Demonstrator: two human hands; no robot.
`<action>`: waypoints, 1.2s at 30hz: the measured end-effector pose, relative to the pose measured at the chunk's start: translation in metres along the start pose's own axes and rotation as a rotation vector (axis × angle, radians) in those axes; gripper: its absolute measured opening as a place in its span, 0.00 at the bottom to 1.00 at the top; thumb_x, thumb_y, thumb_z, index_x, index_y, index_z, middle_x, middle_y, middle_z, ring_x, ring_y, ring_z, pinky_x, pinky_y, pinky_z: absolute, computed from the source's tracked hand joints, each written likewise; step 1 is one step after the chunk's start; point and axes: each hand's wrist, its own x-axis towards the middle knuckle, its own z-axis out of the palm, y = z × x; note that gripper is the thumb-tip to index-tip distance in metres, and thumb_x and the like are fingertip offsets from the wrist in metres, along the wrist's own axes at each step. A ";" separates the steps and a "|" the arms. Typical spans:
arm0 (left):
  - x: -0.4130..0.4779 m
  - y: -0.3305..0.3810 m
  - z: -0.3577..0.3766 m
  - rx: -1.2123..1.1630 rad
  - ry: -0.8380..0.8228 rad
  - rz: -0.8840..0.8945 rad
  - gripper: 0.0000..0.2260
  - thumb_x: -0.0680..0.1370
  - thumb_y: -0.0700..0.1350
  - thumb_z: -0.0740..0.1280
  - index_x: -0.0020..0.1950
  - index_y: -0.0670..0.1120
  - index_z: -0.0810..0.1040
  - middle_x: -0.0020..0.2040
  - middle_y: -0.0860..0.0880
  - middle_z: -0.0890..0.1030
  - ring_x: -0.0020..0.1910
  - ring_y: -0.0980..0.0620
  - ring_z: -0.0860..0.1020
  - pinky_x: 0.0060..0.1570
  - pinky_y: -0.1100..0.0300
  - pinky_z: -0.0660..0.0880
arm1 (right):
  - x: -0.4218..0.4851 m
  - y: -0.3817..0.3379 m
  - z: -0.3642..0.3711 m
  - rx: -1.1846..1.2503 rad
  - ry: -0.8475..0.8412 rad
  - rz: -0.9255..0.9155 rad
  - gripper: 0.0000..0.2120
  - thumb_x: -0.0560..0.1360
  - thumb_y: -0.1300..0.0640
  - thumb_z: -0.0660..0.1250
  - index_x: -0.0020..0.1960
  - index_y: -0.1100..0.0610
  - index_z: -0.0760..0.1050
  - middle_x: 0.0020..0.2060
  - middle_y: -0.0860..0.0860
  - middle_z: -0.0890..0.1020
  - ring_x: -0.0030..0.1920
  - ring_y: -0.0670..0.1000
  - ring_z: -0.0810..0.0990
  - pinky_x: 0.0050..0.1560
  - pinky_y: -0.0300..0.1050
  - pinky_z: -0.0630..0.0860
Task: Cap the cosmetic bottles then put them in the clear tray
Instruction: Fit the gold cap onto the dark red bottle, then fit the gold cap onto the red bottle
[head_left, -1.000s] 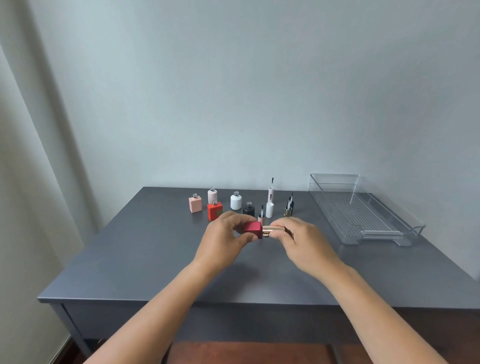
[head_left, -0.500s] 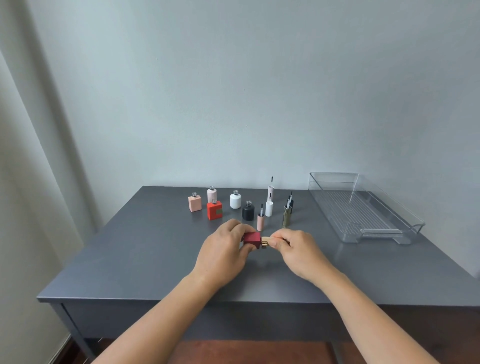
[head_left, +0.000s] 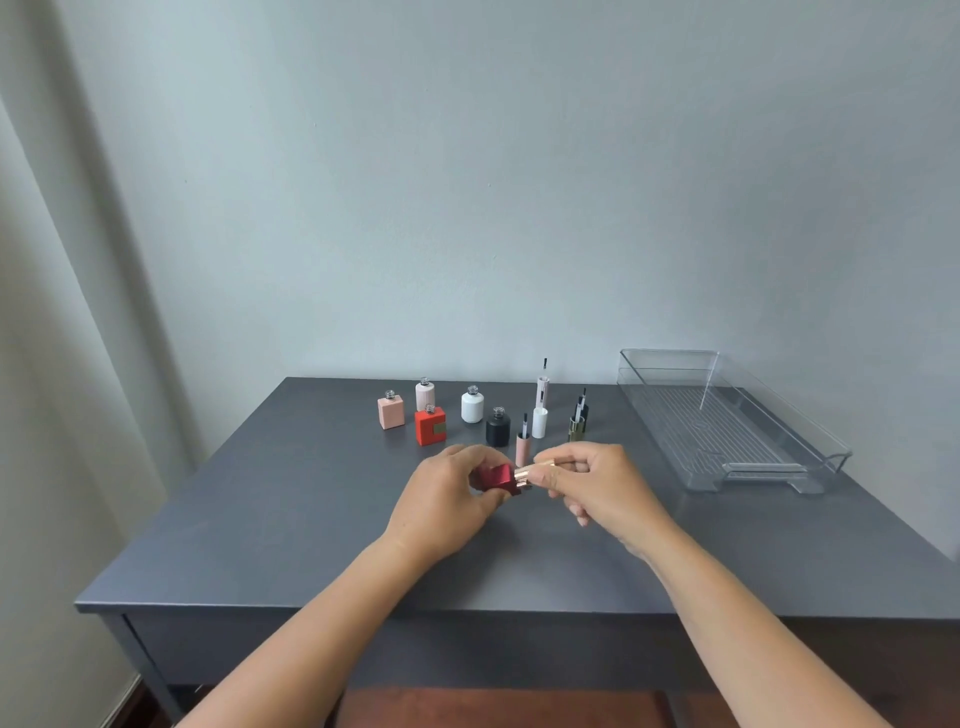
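Note:
My left hand (head_left: 447, 499) grips a dark red square bottle (head_left: 496, 478), held sideways above the grey table (head_left: 260, 519). My right hand (head_left: 597, 488) pinches the rose-gold cap (head_left: 527, 475) that sits against the bottle's neck. Behind my hands stand uncapped bottles: a pink square one (head_left: 390, 411), a pale pink one (head_left: 424, 395), an orange-red one (head_left: 430, 426), a white one (head_left: 471, 406) and a black one (head_left: 497, 428). Brush caps stand upright beside them: a pink cap (head_left: 522, 446), a white cap (head_left: 540, 420), a tall pale cap (head_left: 542, 388) and dark and gold caps (head_left: 577, 425). The clear tray (head_left: 727, 457) holds nothing.
The tray lies at the table's right side, its long edge running toward the wall. A pale curtain (head_left: 47, 415) hangs at the left. The table's front edge is just below my forearms.
The hands dropped slightly toward me, then rose a little. The cap stays at the red bottle's neck while my right fingers shift around it.

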 end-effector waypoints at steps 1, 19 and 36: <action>0.001 -0.001 0.000 -0.008 -0.009 -0.030 0.08 0.71 0.46 0.74 0.48 0.57 0.81 0.44 0.59 0.82 0.45 0.62 0.80 0.49 0.64 0.76 | 0.001 0.000 -0.004 0.017 0.003 0.007 0.09 0.67 0.48 0.76 0.44 0.52 0.84 0.29 0.50 0.81 0.23 0.46 0.70 0.22 0.39 0.67; 0.007 -0.019 0.004 -0.054 -0.065 -0.212 0.08 0.70 0.53 0.76 0.44 0.60 0.79 0.40 0.60 0.83 0.50 0.55 0.78 0.51 0.56 0.76 | 0.068 0.032 -0.029 -0.370 0.309 0.100 0.11 0.69 0.52 0.73 0.50 0.49 0.76 0.37 0.49 0.80 0.40 0.53 0.80 0.34 0.40 0.68; 0.027 -0.054 -0.032 -0.069 0.103 -0.306 0.17 0.71 0.37 0.69 0.56 0.56 0.79 0.48 0.54 0.79 0.47 0.54 0.78 0.45 0.69 0.70 | 0.048 0.021 -0.031 -0.312 0.355 0.042 0.03 0.70 0.51 0.71 0.39 0.50 0.79 0.35 0.42 0.83 0.42 0.45 0.82 0.39 0.45 0.77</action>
